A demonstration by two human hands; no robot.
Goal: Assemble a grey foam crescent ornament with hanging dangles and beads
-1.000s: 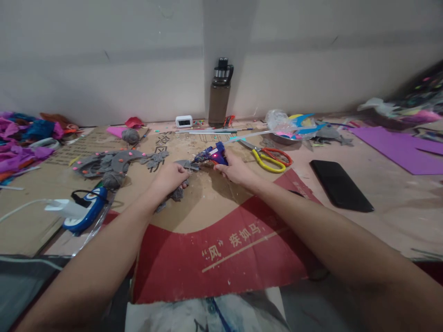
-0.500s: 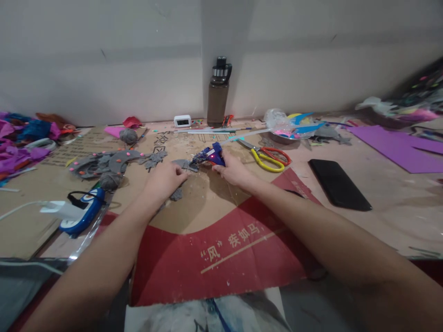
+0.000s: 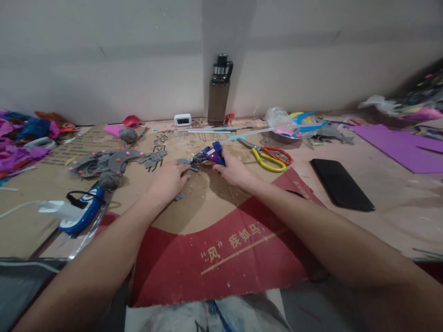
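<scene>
My right hand [image 3: 234, 168] is wrapped round a blue hot glue gun [image 3: 216, 154] with a small red light glowing on its side and a glue stick at its back. The gun's nozzle points left, over a grey felt piece [image 3: 183, 161]. My left hand [image 3: 170, 179] has its fingers closed at the near edge of that felt, close to the nozzle; its fingertips are partly hidden. Another grey felt scrap [image 3: 179, 196] peeks out beneath my left hand. Cardboard [image 3: 204, 216] lies under both hands.
Yellow-and-red-handled scissors [image 3: 268, 159] and a black phone [image 3: 341, 184] lie to the right. A tall bottle [image 3: 218, 99] stands by the wall. On the left are a grey felt crescent with pink dots [image 3: 121, 161], a blue power strip [image 3: 85, 214] and a yarn ball [image 3: 110, 179].
My left hand has shifted slightly, its fingers reaching further forward over the felt and covering more of the scrap below. My right hand and the glue gun stay almost still.
</scene>
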